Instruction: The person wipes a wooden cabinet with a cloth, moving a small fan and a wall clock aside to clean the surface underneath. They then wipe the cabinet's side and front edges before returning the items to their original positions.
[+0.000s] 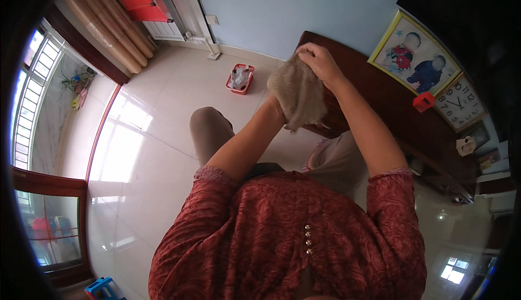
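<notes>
A worn beige-brown cloth (299,90) hangs in front of me, over the corner of a dark wooden cabinet. My right hand (323,66) pinches its upper edge between thumb and fingers. The cloth drapes over my left hand, and only the left wrist (277,106) and forearm show below it. How the left fingers are set is hidden. The lower edge of the cloth looks frayed and hangs loose.
The dark wooden cabinet (354,76) runs along the wall to the right. On it stand a yellow-framed picture (415,53), a square clock (460,102) and a small red object (423,102). A red basket (240,90) with a white plastic liner sits on the tiled floor.
</notes>
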`<state>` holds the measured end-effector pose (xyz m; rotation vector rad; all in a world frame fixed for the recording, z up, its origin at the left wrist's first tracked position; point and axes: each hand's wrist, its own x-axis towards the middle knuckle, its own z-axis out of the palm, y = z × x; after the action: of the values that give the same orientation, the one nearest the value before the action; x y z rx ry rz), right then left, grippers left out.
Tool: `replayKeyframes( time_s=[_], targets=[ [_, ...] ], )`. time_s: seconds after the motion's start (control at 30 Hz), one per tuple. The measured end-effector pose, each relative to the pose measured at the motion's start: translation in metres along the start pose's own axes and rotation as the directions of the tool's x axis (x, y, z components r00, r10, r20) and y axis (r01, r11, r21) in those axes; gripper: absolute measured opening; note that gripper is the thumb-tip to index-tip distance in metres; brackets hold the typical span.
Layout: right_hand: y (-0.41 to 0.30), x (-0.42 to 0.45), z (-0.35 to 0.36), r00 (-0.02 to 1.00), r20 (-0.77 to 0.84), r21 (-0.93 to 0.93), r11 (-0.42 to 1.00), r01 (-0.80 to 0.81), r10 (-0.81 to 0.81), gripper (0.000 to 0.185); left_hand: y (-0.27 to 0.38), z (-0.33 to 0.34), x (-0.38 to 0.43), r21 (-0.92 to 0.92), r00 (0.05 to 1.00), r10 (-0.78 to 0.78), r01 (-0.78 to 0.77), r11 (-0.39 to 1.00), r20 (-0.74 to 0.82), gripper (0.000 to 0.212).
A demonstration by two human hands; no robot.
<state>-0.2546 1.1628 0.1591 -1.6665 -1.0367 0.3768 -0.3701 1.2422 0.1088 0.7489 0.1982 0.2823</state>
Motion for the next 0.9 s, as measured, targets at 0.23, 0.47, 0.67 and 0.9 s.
replayKeyframes(
  time_s=[0.23,0.47,0.67,0.9],
  targets=[
    [0.007,-0.013,-0.001,0.991,-0.058,0.226,0.969,-0.104,0.119,0.018,-0.023,-0.018,-0.004,-0.530,0.965,-0.185,0.257,0.808,0.185,0.033],
    [-0.019,-0.020,-0.015,0.995,-0.029,0.090,0.991,-0.095,0.098,0.042,0.000,-0.022,-0.018,-0.570,0.913,-0.113,0.338,0.749,0.393,0.040],
    [-0.007,-0.040,-0.032,0.935,0.290,0.449,0.834,-0.321,0.204,0.077,0.020,-0.012,-0.033,-0.590,0.936,-0.161,0.325,0.739,0.313,0.042],
    [-0.024,-0.054,-0.030,0.908,0.343,0.491,0.778,-0.393,0.242,0.047,0.044,-0.009,-0.039,-0.586,0.916,-0.106,0.334,0.738,0.388,0.044]
  ],
)
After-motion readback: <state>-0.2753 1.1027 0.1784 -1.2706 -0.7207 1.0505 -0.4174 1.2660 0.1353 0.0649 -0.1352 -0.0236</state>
